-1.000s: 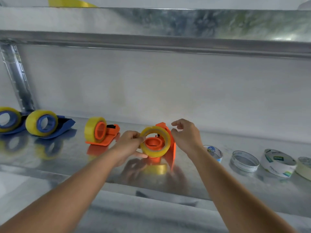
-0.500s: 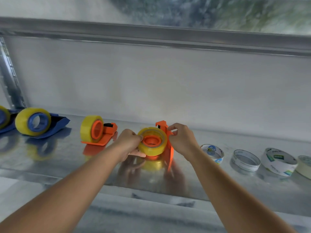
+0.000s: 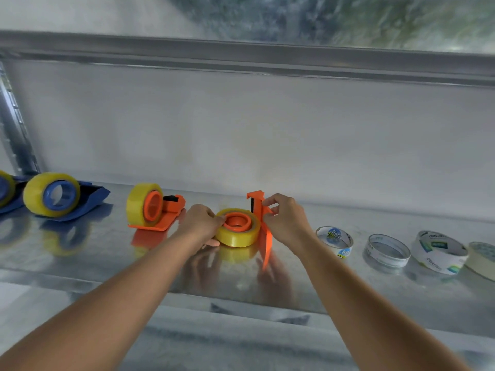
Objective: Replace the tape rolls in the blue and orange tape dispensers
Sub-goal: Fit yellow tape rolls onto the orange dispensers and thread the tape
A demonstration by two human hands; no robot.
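An orange tape dispenser stands on its side at the middle of the metal shelf, its hub facing up. A yellow tape roll sits around that hub. My left hand grips the roll's left side, and my right hand pinches the dispenser's upright plate near its cutter end. A second orange dispenser with a yellow roll stands to the left. Further left lies a blue dispenser with a yellow roll, and another blue one is cut off at the frame's edge.
Several empty or thin tape cores lie in a row on the right: a printed one, a clear one, a white printed one and a beige roll. A shelf beam runs overhead; a slotted post stands left.
The yellow roll has gone from tilted in front of the hub to lying flat around it. Both hands came down with it; my right hand now pinches the dispenser's plate.
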